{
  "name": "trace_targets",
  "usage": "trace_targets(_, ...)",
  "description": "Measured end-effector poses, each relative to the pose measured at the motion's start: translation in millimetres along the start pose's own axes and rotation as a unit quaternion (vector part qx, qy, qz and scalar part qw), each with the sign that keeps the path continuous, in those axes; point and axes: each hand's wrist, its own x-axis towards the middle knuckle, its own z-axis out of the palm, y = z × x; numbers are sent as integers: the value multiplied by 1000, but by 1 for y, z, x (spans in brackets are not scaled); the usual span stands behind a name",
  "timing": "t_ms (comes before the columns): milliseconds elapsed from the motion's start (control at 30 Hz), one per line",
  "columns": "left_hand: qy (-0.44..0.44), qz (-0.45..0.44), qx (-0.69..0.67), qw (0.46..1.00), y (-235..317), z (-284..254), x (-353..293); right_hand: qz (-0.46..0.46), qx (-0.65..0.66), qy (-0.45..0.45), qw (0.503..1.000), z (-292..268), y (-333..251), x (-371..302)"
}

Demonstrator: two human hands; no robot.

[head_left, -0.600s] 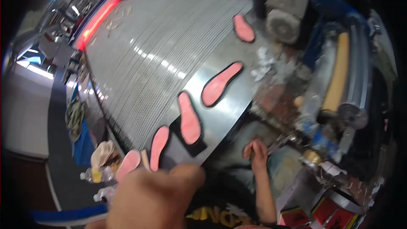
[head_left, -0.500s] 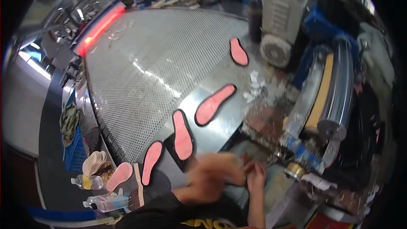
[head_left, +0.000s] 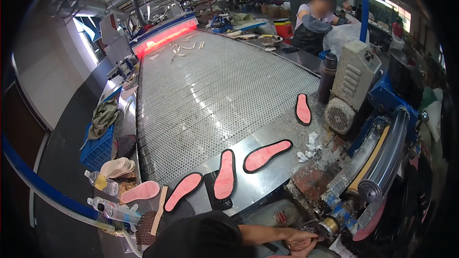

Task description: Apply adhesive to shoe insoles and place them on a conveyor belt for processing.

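Observation:
My left hand [head_left: 297, 237] reaches across from a black sleeve, at the lower right beside the roller machine. Its fingers are closed. Touching it from below, my right hand [head_left: 306, 249] is curled and partly hidden at the picture's edge. Whatever they pinch is too small to make out. Close to both hands is the brass-coloured end [head_left: 330, 225] of the machine's shaft. Pink insoles with black rims lie apart along the metal ledge: one by my sleeve [head_left: 184, 191], one upright in the middle [head_left: 225, 176], one slanted [head_left: 267, 155] and one farther off [head_left: 303, 109].
A perforated conveyor bed [head_left: 215, 91] stretches away to a red-lit opening [head_left: 165, 38]. Shiny rollers [head_left: 382, 162] and a motor [head_left: 353, 86] stand at the right. Bottles [head_left: 114, 210], a plain pink insole [head_left: 140, 191] and a blue crate [head_left: 97, 149] are at left. A person [head_left: 315, 21] stands beyond.
The view has tilted up and swung, so the insoles and machine appear lower and farther right. My left hand, blurred before, has moved right to meet my right hand beside the machine.

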Motion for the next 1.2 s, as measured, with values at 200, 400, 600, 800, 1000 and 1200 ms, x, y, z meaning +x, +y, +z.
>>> trace_targets(200,43,1,30,999,12,-9,0,-11,-12,10,1000,20,1,35)
trace_targets(400,102,18,46,994,10,-5,-19,-4,-9,31,999,1,8,41)
trace_targets(600,134,21,62,989,-1,-2,-23,-20,-21,59,998,-1,16,36)
trace_targets(800,176,37,87,980,-8,6,-33,-18,-35,80,996,2,27,43)
trace_targets(1000,215,51,116,968,-9,13,-40,-21,-53,95,994,3,33,55)
trace_targets(1200,261,65,134,954,-15,14,-53,-19,-60,118,991,2,46,65)
